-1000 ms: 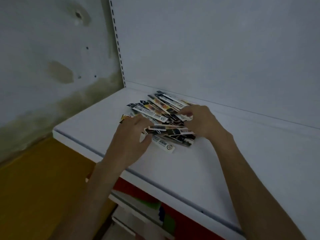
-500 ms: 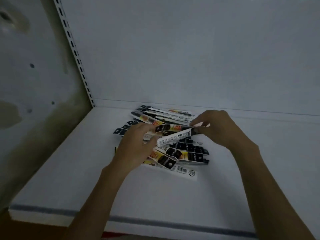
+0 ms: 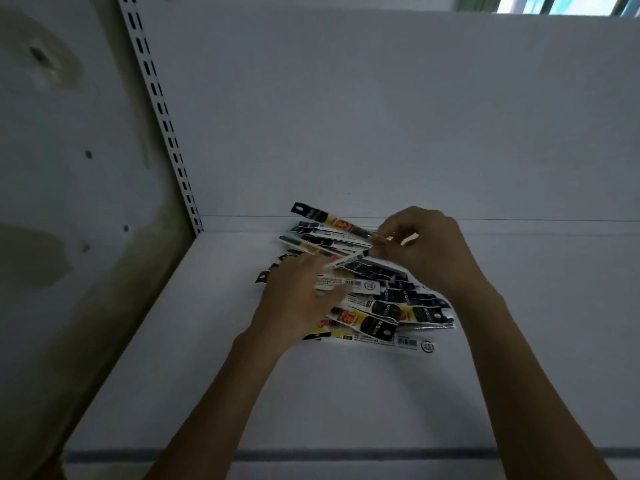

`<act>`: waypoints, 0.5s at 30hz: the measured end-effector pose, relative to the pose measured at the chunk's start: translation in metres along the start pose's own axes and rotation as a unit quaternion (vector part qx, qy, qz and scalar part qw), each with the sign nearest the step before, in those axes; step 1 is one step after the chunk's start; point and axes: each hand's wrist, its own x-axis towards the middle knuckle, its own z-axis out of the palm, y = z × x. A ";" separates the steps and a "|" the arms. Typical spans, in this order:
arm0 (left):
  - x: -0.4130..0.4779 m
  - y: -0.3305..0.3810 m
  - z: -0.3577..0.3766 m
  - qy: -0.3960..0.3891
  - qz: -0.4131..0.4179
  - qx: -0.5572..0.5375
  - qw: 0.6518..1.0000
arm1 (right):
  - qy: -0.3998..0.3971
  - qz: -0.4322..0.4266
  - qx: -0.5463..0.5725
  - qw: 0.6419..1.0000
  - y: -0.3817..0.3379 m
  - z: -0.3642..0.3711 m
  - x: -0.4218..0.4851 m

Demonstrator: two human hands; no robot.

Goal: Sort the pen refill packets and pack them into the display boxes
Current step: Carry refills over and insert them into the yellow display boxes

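1. Dim, bluish light surrounds you; only a bright strip (image 3: 561, 3) at top right glares.
2. Your left hand (image 3: 298, 299) smears with motion blur; your right hand (image 3: 422, 247) and the packets (image 3: 381, 310) read sharper.
3. Soft arm shadows cross the shelf (image 3: 346, 403); the slotted rail (image 3: 162, 116) leans, wide-angle bent.

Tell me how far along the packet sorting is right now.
Nothing looks packed: no display box is in view. The packets lie in one mixed pile on the shelf. The right hand pinches one lifted packet; the blurred left hand is on the pile. Sorting and boxing remain.
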 end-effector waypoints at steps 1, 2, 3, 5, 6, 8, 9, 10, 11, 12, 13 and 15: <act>0.000 -0.001 0.000 -0.005 0.026 0.038 0.999 | -0.002 -0.004 0.001 1.000 -0.002 0.005 0.001; -0.001 -0.001 -0.001 0.004 0.025 0.058 0.998 | -0.003 -0.005 0.002 1.000 -0.003 0.010 0.003; -0.001 -0.002 -0.003 0.017 0.010 0.053 0.998 | -0.001 -0.003 0.009 1.000 -0.004 0.012 0.004; 0.001 -0.007 -0.009 0.060 -0.030 -0.010 0.998 | 0.023 0.009 0.033 0.999 -0.004 0.012 0.008; 0.002 -0.008 -0.012 0.083 -0.058 -0.048 0.994 | 0.045 0.016 0.037 0.998 -0.005 0.010 0.010; 0.006 -0.006 -0.016 0.125 -0.127 -0.146 0.973 | 0.081 0.016 0.018 0.996 -0.008 0.010 0.014; 0.009 -0.002 -0.018 0.125 -0.161 -0.212 0.956 | 0.081 0.008 -0.003 0.997 -0.013 0.013 0.015; 0.013 0.002 -0.018 0.113 -0.187 -0.270 0.938 | 0.065 -0.005 -0.032 0.997 -0.019 0.020 0.015; 0.016 0.007 -0.017 0.098 -0.200 -0.303 0.927 | 0.034 -0.024 -0.064 0.997 -0.027 0.030 0.014; 0.018 0.011 -0.017 0.087 -0.200 -0.306 0.927 | -0.007 -0.049 -0.092 0.994 -0.034 0.042 0.011; 0.020 0.013 -0.016 0.088 -0.196 -0.300 0.930 | -0.050 -0.079 -0.107 0.990 -0.040 0.054 0.009; 0.022 0.011 -0.017 0.124 -0.195 -0.284 0.931 | -0.132 -0.128 -0.082 0.979 -0.045 0.065 0.005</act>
